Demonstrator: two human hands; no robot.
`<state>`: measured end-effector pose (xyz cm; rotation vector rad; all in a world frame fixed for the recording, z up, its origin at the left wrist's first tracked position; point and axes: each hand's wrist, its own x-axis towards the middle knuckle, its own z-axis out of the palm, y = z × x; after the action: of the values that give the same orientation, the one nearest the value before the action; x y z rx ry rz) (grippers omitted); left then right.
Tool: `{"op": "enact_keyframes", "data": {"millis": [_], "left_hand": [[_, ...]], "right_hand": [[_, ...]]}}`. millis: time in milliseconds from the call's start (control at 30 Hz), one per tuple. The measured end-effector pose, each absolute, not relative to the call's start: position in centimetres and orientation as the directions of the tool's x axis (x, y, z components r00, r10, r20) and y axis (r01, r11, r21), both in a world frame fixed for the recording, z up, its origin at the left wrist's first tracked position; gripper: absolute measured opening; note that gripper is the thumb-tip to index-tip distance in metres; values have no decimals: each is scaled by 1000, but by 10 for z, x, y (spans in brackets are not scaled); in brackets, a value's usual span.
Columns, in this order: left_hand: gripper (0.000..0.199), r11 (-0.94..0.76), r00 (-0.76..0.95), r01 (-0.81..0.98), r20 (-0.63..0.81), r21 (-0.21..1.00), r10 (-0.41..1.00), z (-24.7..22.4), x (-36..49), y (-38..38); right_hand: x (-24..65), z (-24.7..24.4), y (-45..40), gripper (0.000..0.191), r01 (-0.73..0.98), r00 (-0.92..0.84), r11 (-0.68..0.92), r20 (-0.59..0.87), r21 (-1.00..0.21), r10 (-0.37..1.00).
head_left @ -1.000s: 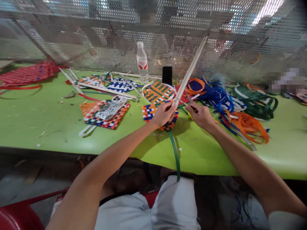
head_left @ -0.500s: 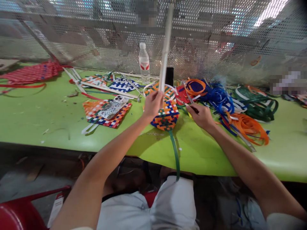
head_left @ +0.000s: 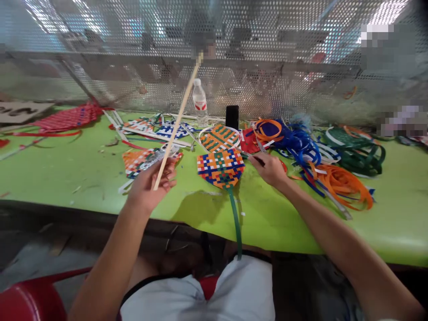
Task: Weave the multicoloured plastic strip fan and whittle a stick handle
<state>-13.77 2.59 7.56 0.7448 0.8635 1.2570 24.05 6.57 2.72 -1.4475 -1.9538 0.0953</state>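
Note:
My left hand (head_left: pixel 152 183) is at the left, palm up, with a long pale bamboo stick (head_left: pixel 180 111) lying across its fingers and slanting up to the right. My right hand (head_left: pixel 270 168) is closed around a small metal tool with a dark handle, which looks like a pair of scissors (head_left: pixel 260 154); the fingers partly cover it. Between both hands lies a woven piece of orange, blue, white and green strips (head_left: pixel 220 168), with a long green strip (head_left: pixel 236 218) hanging over the table edge. Just behind it sits a round orange-and-green weave with a white rim (head_left: pixel 220 138).
A water bottle (head_left: pixel 199 104) and a black phone-like object (head_left: pixel 232 117) stand near the mesh screen (head_left: pixel 133 84). Coils of orange strip (head_left: pixel 347 185), blue strip (head_left: pixel 301 140) and green strip (head_left: pixel 364 154) crowd the right. Red woven material (head_left: pixel 68 119) lies at far left.
My left hand has moved left and down from over the woven piece, carrying the stick, which now tilts. My right hand has shifted slightly, still with the tool. The view has tipped upward.

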Motion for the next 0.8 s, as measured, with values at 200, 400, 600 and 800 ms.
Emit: {"op": "enact_keyframes", "data": {"millis": [200, 400, 600, 800], "left_hand": [[26, -152, -194, -407, 77, 901, 978, 92, -147, 85], [67, -121, 38, 753, 140, 647, 989, 86, -175, 192], [31, -164, 149, 983, 160, 83, 976, 53, -175, 228], [16, -297, 300, 954, 91, -43, 950, 65, -178, 234]], "right_hand": [[239, 30, 63, 42, 801, -142, 385, 481, -458, 865], [243, 34, 64, 41, 800, -145, 383, 471, -462, 870], [245, 34, 66, 41, 805, -174, 401, 472, -437, 864], [243, 32, 66, 40, 820, -201, 411, 473, -399, 858]]}}
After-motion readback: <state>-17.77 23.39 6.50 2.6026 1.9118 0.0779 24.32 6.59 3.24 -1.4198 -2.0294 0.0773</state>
